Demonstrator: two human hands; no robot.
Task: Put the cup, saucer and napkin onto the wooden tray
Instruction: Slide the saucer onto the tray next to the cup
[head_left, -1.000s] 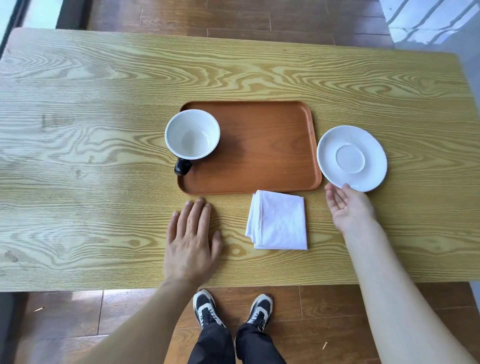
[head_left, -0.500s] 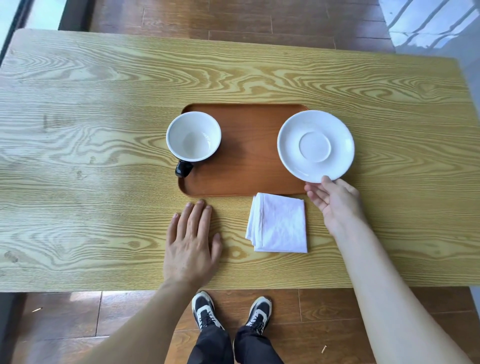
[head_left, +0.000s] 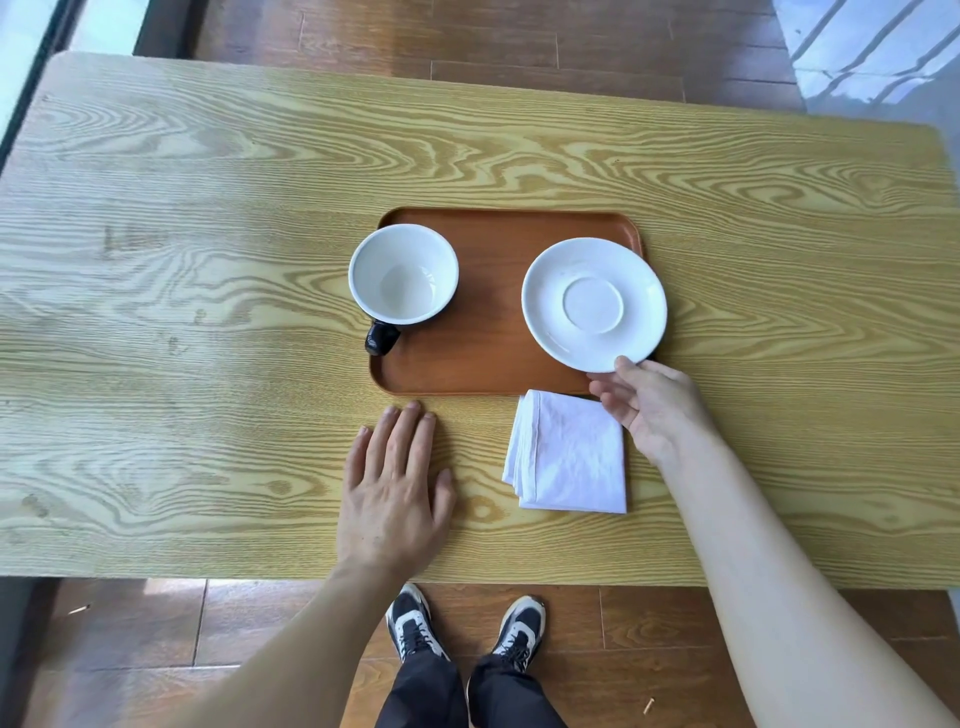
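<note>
Our right hand (head_left: 655, 408) hid the tray's (head_left: 493, 332) near corner, fingers pinching the one saucer (head_left: 594, 304), one cup (head_left: 403, 275), one napkin (head_left: 569, 452), left hand (head_left: 392, 493) flat, fingers loosely spread.

Saucer (head_left: 594, 304) hides tray's (head_left: 493, 364) right edge; right hand (head_left: 655, 410) covers napkin (head_left: 569, 457) corner.

No writing, label, brand, number or sign could be read anywhere in the view — every surface in sight was bare of text.
</note>
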